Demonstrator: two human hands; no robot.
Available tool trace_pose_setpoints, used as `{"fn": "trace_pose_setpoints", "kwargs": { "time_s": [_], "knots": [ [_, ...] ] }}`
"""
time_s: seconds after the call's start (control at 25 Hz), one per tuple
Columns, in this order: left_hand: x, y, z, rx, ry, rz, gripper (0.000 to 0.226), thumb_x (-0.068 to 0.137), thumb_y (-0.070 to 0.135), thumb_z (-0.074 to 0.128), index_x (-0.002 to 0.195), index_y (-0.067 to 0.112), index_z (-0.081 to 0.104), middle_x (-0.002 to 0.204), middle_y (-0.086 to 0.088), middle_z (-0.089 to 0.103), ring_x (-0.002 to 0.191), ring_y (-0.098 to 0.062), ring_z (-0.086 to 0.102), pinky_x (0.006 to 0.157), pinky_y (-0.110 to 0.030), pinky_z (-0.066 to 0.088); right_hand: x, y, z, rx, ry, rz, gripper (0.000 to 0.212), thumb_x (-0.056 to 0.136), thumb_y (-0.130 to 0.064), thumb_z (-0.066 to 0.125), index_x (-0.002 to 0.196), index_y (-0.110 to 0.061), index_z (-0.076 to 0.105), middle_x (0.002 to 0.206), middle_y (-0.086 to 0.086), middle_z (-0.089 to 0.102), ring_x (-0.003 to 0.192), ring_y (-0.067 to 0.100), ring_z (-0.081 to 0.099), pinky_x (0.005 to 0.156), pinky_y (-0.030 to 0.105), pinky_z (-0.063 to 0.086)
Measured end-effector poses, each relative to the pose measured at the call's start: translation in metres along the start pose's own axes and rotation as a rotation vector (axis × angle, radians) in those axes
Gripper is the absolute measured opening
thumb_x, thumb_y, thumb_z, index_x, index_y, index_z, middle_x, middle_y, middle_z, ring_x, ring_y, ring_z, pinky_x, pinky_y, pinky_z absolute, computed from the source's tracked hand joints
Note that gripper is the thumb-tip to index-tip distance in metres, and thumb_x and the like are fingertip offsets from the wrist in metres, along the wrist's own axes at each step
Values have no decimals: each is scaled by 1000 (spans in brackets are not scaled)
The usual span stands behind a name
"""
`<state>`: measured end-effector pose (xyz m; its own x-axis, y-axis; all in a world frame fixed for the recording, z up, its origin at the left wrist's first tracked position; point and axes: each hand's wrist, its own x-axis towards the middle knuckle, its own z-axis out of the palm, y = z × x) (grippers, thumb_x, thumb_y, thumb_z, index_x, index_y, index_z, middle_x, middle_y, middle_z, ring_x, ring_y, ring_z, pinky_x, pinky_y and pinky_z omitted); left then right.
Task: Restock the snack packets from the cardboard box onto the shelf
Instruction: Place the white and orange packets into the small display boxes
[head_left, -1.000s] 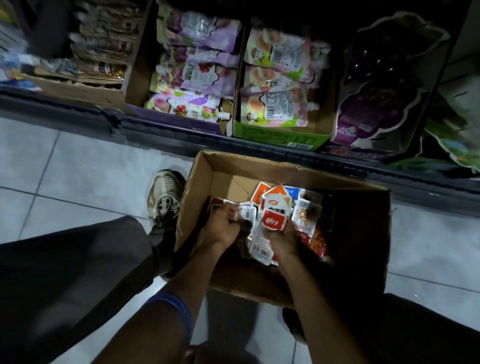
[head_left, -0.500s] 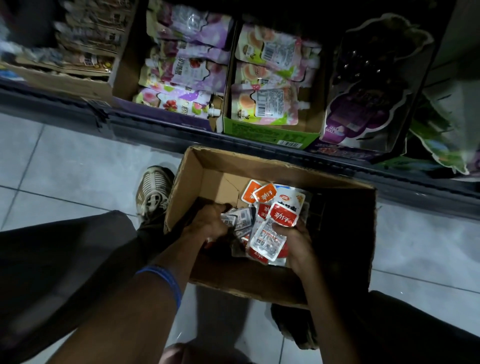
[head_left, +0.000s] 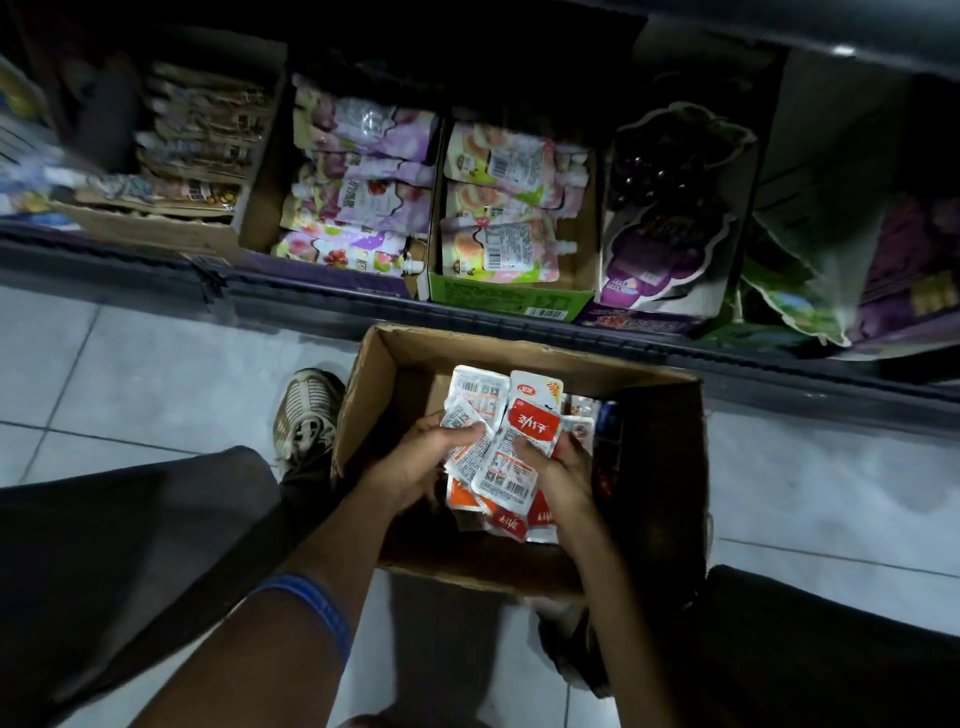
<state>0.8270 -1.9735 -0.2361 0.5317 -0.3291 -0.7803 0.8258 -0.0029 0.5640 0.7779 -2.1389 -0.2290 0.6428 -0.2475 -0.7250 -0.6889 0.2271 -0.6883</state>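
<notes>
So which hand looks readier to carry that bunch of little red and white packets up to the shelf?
Probably the right hand: its fingers curl round most of the red and white snack packets over the brown cardboard box. The left hand only pinches the bunch's left edge.

Floor (head_left: 130, 374): pale grey tiles with thin dark grout lines, dimly lit. Landmark: dark shelf edge (head_left: 311, 306), crossing the view above the floor. Behind that edge, left to right: brown tray of flat packs (head_left: 197, 156); purple spouted pouches (head_left: 363, 192); green-fronted tray of peach pouches (head_left: 504, 228); grape-shaped purple carton (head_left: 670, 208); torn green bag (head_left: 800, 291). Back of the shelf in deep shadow. One small bright glint (head_left: 842, 50) top right.
</notes>
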Motion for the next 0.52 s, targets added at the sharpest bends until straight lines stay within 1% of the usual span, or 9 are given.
{"fn": "trace_pose_setpoints", "kwargs": {
  "time_s": [0.08, 0.12, 0.2, 0.24, 0.28, 0.36, 0.4, 0.48, 0.52],
  "knots": [
    [-12, 9, 10, 53, 9, 23, 28, 87, 17, 71, 115, 20, 69, 108, -6, 75, 99, -25, 73, 87, -43, 54, -10, -12, -14, 45, -120, -28, 29, 84, -13, 70, 110, -23, 65, 108, 5, 72, 98, 28, 70, 89, 49, 54],
    [-19, 15, 16, 48, 32, 48, 30, 85, 14, 73, 115, 17, 69, 108, -7, 75, 99, -24, 73, 88, -41, 55, -19, -20, -19, 103, -175, -31, 31, 85, -12, 68, 115, -20, 64, 111, 7, 72, 100, 30, 69, 89, 52, 53],
    [-35, 24, 26, 13, 70, 134, 37, 78, 11, 80, 113, 13, 70, 107, -9, 75, 98, -26, 73, 92, -46, 55, -36, -32, -23, 196, -235, -47, 32, 88, -11, 64, 120, -14, 61, 114, 12, 70, 103, 33, 68, 90, 52, 53],
    [-45, 29, 33, -11, 78, 195, 39, 75, 10, 83, 112, 11, 70, 106, -10, 76, 96, -26, 74, 90, -46, 57, -45, -36, -23, 235, -247, -56, 33, 88, -11, 63, 122, -10, 60, 117, 15, 68, 105, 35, 67, 91, 52, 52],
    [-56, 35, 40, -46, 96, 253, 39, 74, 6, 84, 111, 8, 70, 103, -11, 76, 91, -25, 75, 83, -43, 60, -52, -40, -21, 285, -249, -63, 36, 87, -10, 63, 123, -7, 59, 119, 18, 67, 107, 37, 65, 93, 53, 50],
    [-79, 42, 55, -127, 156, 326, 36, 74, 1, 82, 108, 5, 68, 95, -10, 77, 79, -21, 75, 64, -30, 60, -68, -47, -17, 391, -242, -102, 40, 84, -9, 64, 124, -4, 59, 123, 22, 63, 109, 38, 63, 94, 50, 50],
    [-90, 44, 62, -157, 159, 337, 35, 75, 3, 81, 108, 5, 69, 95, -10, 77, 78, -19, 75, 60, -27, 58, -79, -52, -15, 427, -235, -124, 41, 83, -9, 64, 124, -3, 59, 124, 22, 63, 109, 37, 63, 93, 48, 51],
    [-111, 50, 71, -173, 89, 336, 34, 78, 13, 80, 111, 9, 71, 102, -10, 76, 86, -20, 75, 64, -25, 58, -102, -64, -11, 457, -226, -186, 39, 86, -7, 60, 125, -3, 58, 121, 19, 65, 108, 32, 65, 88, 41, 54],
    [-121, 54, 73, -140, 53, 347, 34, 80, 20, 79, 112, 12, 71, 104, -9, 76, 90, -19, 74, 68, -26, 59, -115, -71, -10, 457, -227, -234, 36, 88, -6, 58, 124, -5, 59, 118, 17, 67, 107, 30, 66, 85, 37, 55]
  ]
}}
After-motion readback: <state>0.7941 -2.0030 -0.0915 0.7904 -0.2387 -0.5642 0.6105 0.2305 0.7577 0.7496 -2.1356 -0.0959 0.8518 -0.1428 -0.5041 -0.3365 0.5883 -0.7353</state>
